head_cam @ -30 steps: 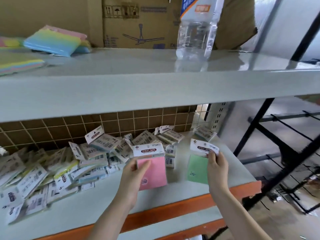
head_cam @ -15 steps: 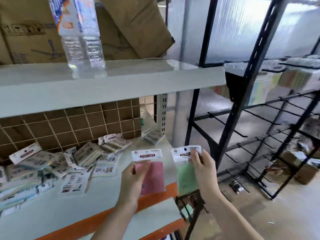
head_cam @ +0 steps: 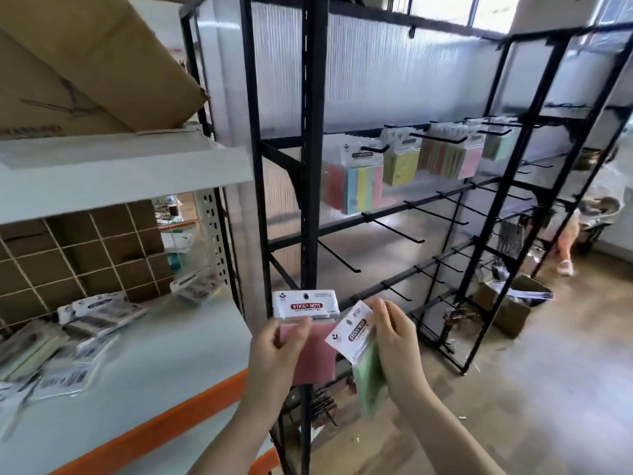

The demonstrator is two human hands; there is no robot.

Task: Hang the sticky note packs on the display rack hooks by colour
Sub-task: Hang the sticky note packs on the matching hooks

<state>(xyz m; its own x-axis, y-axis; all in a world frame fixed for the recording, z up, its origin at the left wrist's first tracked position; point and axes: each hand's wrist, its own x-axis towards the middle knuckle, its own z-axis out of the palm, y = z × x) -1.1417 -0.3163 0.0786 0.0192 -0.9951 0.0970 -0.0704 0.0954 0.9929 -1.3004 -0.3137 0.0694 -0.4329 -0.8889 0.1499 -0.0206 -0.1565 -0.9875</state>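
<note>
Left hand: gripped pink pack, upright.
Right hand: pinched green pack, tilted.
Display rack: held hung packs on upper hooks.

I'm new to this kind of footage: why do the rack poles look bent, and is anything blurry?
Head view: the wide-angle lens bows the black rack posts outward; the hung packs and the shelf pile look soft; the green pack is smeared, the pink pack label stays readable; bright daylight washes the wall panels behind.
</note>
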